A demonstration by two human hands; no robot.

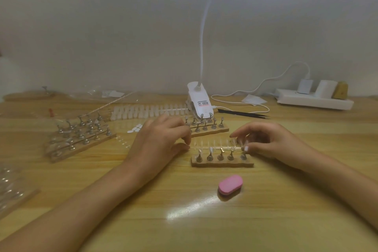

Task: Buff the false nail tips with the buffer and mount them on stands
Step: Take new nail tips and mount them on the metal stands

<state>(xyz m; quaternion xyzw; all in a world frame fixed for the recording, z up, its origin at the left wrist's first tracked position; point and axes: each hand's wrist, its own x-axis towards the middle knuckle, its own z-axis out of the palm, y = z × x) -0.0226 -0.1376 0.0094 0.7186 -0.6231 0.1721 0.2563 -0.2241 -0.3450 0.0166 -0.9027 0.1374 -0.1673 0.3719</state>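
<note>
A pale wooden worktop (286, 221) fills the lower half of the view. At 12 o'clock from the hands a white clip lamp (199, 100) stands with its thin neck rising to the glare overhead. A white power strip (313, 101) lies toward 2 o'clock by the wall.

The left hand (161, 139) is curled, its thumb and forefinger pinching the left end of a clear sprue of false nail tips (222, 147). The right hand (272, 141), also curled, pinches the right end of it. The sprue's long axis runs from 9 to 3 o'clock, and small see-through tips branch off toward 12 o'clock.

Just at 6 o'clock of the sprue sits a wooden stand base (222, 160) with five metal holders in a row. Several of them carry pale tips; which exactly is too blurred to tell. More stands (81, 137) crowd the 9 o'clock side.

The pink oval buffer (230, 184), dark underneath, lies untouched on the worktop at 6 o'clock of the base, its long axis tilted toward 2 o'clock.
</note>
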